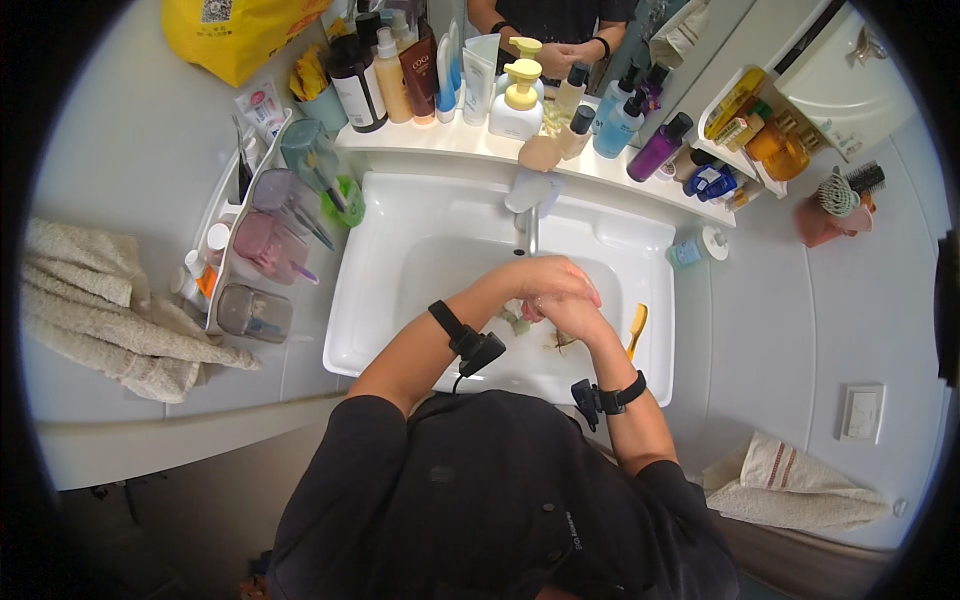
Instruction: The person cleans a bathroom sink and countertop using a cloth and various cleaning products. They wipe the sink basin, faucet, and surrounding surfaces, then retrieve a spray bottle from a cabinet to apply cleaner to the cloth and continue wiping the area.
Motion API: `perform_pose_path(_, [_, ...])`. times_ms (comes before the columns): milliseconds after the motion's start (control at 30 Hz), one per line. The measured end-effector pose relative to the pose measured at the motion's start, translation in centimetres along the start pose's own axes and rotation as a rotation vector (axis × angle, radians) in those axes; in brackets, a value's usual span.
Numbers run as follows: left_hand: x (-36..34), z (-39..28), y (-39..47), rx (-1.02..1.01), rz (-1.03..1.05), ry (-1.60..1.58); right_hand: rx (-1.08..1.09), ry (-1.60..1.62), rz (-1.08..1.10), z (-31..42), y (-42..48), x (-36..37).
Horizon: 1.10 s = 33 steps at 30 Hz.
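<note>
Over the white sink, my left hand lies across my right hand, and the two touch. Both look wet; their fingers overlap and are partly hidden. Pink fingertips show on the left side of the clasp. Beneath them in the basin lie a pale greenish lump, partly covered, and a small brown stringy clump; I cannot tell what either is. The metal faucet stands just beyond my hands. A yellow comb rests on the sink's right side, near my right forearm.
Behind the sink, a shelf carries pump bottles, tubes and a foam dispenser. Organizer cups and a towel are at left. At right are a soap bottle, a corner shelf and another towel.
</note>
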<state>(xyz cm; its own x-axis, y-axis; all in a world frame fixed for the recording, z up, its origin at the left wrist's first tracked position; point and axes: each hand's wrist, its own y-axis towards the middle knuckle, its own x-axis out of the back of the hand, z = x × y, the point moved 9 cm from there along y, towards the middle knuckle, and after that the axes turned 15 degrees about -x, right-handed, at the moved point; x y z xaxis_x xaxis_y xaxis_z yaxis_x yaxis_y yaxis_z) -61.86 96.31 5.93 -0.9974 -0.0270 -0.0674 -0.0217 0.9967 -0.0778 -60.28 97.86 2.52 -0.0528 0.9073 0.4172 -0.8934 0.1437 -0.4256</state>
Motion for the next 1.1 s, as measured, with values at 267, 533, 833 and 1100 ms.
perform_pose_path(267, [-0.2, 3.4, 0.9, -0.316, -0.268, -0.989, 0.198, 0.682, -0.124, 0.7, 0.8, 1.3])
perform_pose_path(533, [2.6, 9.9, 1.4, -0.285, -0.557, -1.020, 0.599, -0.203, -0.755, 3.8, -0.8, 1.8])
perform_pose_path(833, [12.3, 11.5, -6.1, -0.048, -1.164, -0.253, -0.045, -0.218, -0.536, -7.0, 2.2, 3.2])
perform_pose_path(1100, [17.0, 9.4, -5.0, -0.005, -1.164, -0.097, -0.422, 0.391, -0.098, -16.9, 6.7, -1.5])
